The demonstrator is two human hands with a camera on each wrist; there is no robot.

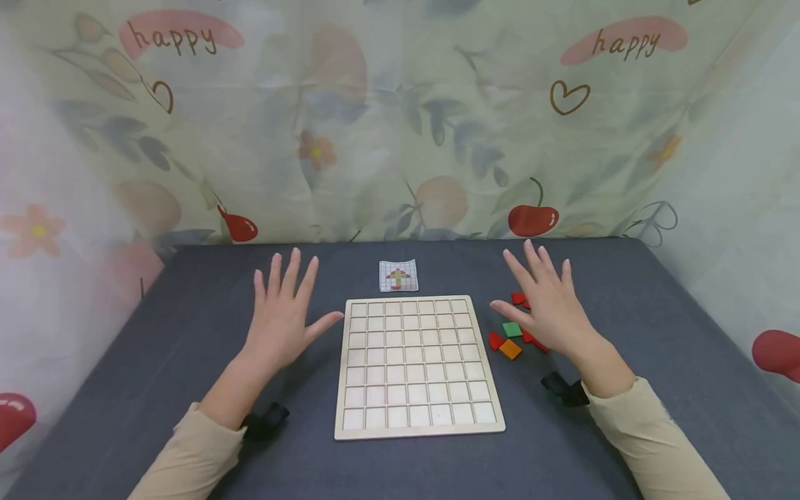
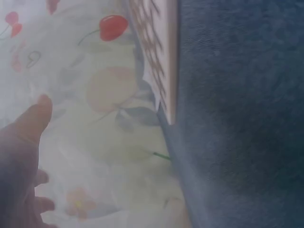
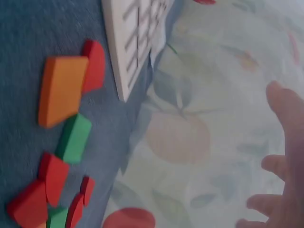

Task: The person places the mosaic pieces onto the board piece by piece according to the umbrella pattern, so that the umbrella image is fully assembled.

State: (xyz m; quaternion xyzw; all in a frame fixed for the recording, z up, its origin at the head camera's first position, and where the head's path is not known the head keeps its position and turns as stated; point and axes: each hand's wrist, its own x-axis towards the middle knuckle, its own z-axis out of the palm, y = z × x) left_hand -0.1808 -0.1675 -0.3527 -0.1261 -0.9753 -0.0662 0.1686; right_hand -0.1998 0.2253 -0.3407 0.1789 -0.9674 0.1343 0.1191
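Note:
My left hand (image 1: 279,326) is held above the table to the left of a pale wooden grid board (image 1: 420,435), fingers spread and holding nothing. On the other side, my right hand (image 1: 553,312) hovers with spread fingers over a small group of coloured pieces, partly hiding them. Among these are an orange piece (image 3: 61,90), a green piece (image 3: 75,137) and several red pieces (image 3: 29,204). Square recesses in rows cover the board, and no coloured piece lies in them. Behind it is a small card (image 1: 398,276) printed with a coloured pattern on a grid.
A dark grey cloth (image 1: 156,389) covers the table. Along its back edge hangs a pale curtain (image 1: 387,139) printed with fruit, leaves and the word happy. Black straps with small devices (image 1: 565,389) sit at both wrists.

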